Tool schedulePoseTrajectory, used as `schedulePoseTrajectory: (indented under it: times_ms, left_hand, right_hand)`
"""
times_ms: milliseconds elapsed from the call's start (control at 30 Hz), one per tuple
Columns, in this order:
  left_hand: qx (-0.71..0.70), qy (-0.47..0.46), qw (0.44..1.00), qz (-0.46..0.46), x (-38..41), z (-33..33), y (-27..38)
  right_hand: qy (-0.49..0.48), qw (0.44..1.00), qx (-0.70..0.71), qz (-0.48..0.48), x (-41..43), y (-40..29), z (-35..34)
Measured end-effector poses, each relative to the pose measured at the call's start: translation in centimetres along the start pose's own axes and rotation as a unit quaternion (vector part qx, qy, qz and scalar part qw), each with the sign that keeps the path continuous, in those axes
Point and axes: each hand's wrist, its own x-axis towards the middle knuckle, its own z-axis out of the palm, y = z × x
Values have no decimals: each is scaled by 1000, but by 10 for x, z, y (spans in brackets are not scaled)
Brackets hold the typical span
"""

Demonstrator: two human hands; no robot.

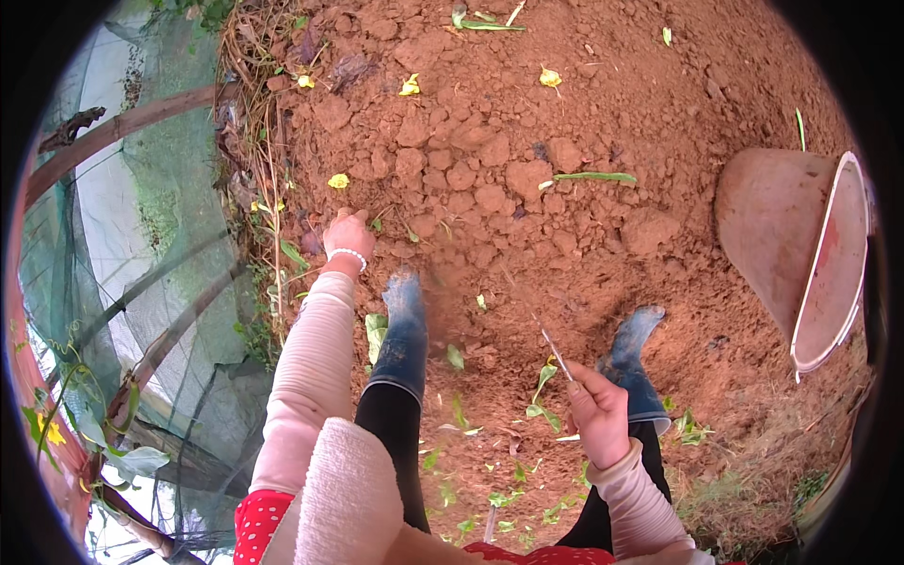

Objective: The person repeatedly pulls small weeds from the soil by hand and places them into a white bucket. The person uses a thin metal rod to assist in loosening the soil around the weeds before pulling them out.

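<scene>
My left hand (349,234), with a white bead bracelet (347,254) at its wrist, reaches down to the reddish soil (452,233) near its left edge. The fingertips point away from me, and whether anything is between them is hidden. Just beyond them lies a crumpled yellow flower (338,181). In my right hand (599,413) is a thin, slender metal tool (556,347), perhaps a blade or rod. It slants up and left over the soil, its far end blurred. A leafy green sprig (544,395) lies beside that hand.
A soil-stained bucket (770,219) lies tipped at the right. Green netting (169,155) on wooden poles (120,134) borders the left side, with dry stems along it. My blue boots (404,332) stand apart on the soil. Yellow flowers (549,77) and cut leaves (595,176) are scattered about.
</scene>
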Motion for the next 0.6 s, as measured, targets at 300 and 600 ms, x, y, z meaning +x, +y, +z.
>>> schedulePoseTrajectory:
  times_ms: [300, 600]
  left_hand:
    - [-5, -76, 996, -52, 1, -8, 18]
    - [4, -105, 992, -75, 6, -13, 35]
  right_hand:
    - [-71, 957, 255, 121, -19, -2, 6]
    - [-61, 964, 238, 103, -14, 4, 1]
